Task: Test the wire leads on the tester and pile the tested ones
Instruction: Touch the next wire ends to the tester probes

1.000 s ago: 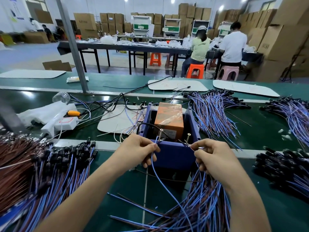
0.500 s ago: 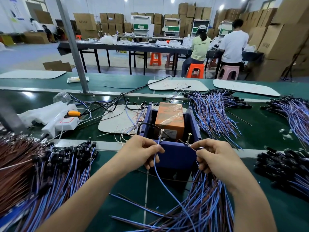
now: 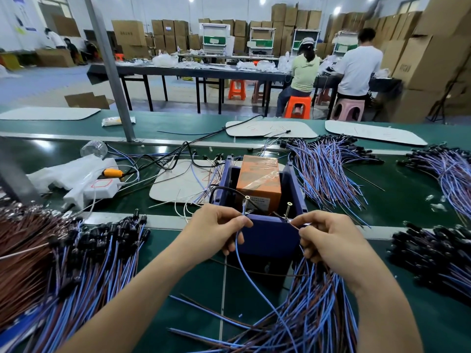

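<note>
1. Head view: thin blue-and-brown wire leads [image 3: 84, 263] heap at your left.
2. Your left hand [image 3: 216, 231] pinches a smooth blue lead [image 3: 246, 276] at the left metal pin [image 3: 246, 203].
3. The boxy blue tester [image 3: 267, 236] stands between your hands.
4. Your right hand [image 3: 328, 240] pinches a brown wire [image 3: 295, 226] beside the right pin [image 3: 288, 210].

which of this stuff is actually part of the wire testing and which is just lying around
In the job: left hand pinching thin blue wire lead; right hand pinching thin brown wire; blue plastic tester box; blue-and-brown lead bundle.
Lying about: clear plastic bottle; white power strip; orange-handled tool; white plastic bag.
</note>
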Tool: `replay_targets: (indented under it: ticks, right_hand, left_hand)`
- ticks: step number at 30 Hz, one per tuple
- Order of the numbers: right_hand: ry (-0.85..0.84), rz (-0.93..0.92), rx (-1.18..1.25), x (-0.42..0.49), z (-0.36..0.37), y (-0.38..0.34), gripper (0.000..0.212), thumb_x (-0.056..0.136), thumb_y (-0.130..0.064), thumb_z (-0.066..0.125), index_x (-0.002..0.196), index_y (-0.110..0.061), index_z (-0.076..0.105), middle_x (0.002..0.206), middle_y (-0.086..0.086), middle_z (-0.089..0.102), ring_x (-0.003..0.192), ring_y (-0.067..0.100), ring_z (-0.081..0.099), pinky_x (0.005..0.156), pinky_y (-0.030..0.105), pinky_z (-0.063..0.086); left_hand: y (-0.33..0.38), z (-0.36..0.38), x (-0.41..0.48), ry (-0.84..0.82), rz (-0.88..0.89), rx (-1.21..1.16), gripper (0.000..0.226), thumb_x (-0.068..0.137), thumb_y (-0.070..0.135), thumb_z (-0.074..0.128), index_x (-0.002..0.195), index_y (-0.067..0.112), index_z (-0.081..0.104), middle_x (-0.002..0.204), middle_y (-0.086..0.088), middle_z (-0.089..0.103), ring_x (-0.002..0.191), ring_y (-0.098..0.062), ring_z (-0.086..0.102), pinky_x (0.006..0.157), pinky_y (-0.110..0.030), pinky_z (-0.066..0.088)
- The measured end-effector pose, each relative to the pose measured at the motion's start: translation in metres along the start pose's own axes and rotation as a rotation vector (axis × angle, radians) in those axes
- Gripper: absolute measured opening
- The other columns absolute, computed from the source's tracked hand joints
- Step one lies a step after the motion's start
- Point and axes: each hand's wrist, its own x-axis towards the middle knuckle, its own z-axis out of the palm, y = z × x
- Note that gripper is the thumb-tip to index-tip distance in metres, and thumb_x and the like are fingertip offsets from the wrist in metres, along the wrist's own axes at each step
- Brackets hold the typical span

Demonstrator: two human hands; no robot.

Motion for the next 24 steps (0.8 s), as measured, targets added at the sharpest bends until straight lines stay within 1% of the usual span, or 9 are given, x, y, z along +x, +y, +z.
replay_targets:
  ticks: [6, 14, 18, 24]
  right_hand:
    - [-0.002, 0.003, -0.008, 0.0003, -0.0008, -0.0005, 0.026, 0.09, 0.001, 0.05, 0.087, -0.018, 0.068, 0.055, -0.001, 0.059, 0.046, 0.01, 0.055, 0.045, 0.018, 0.043]
    - [0.002, 0.003, 0.004, -0.0012, -0.0012, -0.0015, 0.026, 0.089, 0.002, 0.05, 0.086, -0.017, 0.068, 0.055, 0.0, 0.058, 0.045, 0.009, 0.054, 0.045, 0.018, 0.043]
    - [-0.001, 0.006, 0.017, -0.0011, -0.001, -0.0017, 0.026, 0.09, 0.003, 0.05, 0.086, -0.015, 0.068, 0.056, 0.0, 0.057, 0.045, 0.01, 0.052, 0.046, 0.019, 0.043]
    - [0.0, 0.008, 0.013, -0.0003, -0.001, -0.0014, 0.026, 0.09, 0.002, 0.05, 0.086, -0.016, 0.068, 0.055, 0.0, 0.058, 0.044, 0.009, 0.053, 0.044, 0.017, 0.043]
  left_hand:
    - [-0.0006, -0.0043, 0.0004, -0.022, -0.003, 0.018, 0.02, 0.095, 0.016, 0.056, 0.085, 0.013, 0.074, 0.059, -0.001, 0.066, 0.046, -0.008, 0.054, 0.046, -0.016, 0.044]
    - [-0.0002, -0.0034, -0.0008, -0.038, 0.009, 0.012, 0.02, 0.095, 0.016, 0.056, 0.087, 0.012, 0.073, 0.06, -0.001, 0.066, 0.047, -0.008, 0.055, 0.046, -0.016, 0.044]
    - [0.0008, -0.0027, -0.0015, -0.029, 0.037, 0.012, 0.019, 0.095, 0.015, 0.056, 0.088, 0.011, 0.073, 0.059, -0.001, 0.065, 0.048, -0.009, 0.054, 0.047, -0.017, 0.044]
    - [0.0052, -0.0085, -0.005, -0.043, 0.108, 0.019, 0.02, 0.095, 0.015, 0.056, 0.087, 0.015, 0.074, 0.059, 0.0, 0.066, 0.048, -0.008, 0.055, 0.047, -0.017, 0.045]
